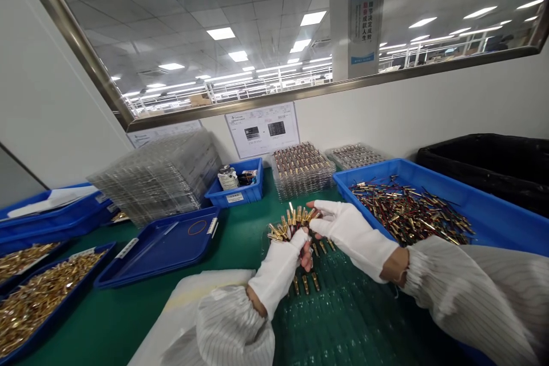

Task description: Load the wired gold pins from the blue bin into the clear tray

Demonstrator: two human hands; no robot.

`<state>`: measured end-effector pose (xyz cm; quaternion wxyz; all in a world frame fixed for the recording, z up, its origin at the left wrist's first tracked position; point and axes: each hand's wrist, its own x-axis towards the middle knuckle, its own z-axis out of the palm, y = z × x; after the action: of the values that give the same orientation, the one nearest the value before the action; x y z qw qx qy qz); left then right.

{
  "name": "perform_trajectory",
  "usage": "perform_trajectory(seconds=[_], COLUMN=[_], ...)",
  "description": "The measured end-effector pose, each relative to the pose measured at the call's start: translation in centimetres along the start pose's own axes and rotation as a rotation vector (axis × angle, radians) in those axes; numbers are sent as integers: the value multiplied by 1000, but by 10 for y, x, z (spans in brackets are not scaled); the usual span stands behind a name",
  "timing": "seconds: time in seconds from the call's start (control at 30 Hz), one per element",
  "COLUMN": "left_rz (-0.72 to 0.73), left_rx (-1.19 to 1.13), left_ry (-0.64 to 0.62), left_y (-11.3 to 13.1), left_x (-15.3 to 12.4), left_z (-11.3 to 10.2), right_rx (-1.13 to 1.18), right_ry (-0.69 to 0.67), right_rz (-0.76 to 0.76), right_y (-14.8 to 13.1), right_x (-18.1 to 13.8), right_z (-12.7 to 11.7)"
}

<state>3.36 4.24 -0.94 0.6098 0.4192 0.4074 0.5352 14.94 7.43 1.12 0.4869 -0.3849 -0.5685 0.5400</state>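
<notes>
1. At the centre of the frame, the left hand (281,266), in a white glove with cut-off fingertips, grips a fanned bunch of brass-tipped connector pins (293,222), tips pointing up and outward.
2. Just right of it, the right hand (349,229), gloved alike, reaches in with bent fingers at the bunch's right edge — whether it pinches a pin, I cannot tell.
3. Below both hands, at the lower centre, lies a clear ridged plastic tray (334,320); a few brass pins (306,283) sit in it, in short rows near its upper part.
4. Right of centre, a blue bin (501,226) holds a loose heap of brass pins with dark red and black lengths (412,211).
5. Behind the hands, at mid-frame, stands a stack of filled clear trays (302,171), with a small blue bin (235,199) to its left.
6. Further left are a tall stack of clear trays (158,174), a flat dark blue tray (158,251) and — at the lower left — shallow trays of gold-coloured parts (47,297).
</notes>
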Motion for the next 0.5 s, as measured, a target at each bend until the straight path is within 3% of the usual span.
perform_trajectory(seconds=[0.23, 0.5], left_rz=[4, -5], left_rx=[-1, -34], left_ry=[38, 62], left_y=[3, 3], left_x=[-1, -2], left_z=[2, 2], right_rx=[-62, -108], right_ry=[-34, -44], right_rz=[-73, -9], right_y=[0, -8], right_x=[-3, -1], right_z=[1, 0])
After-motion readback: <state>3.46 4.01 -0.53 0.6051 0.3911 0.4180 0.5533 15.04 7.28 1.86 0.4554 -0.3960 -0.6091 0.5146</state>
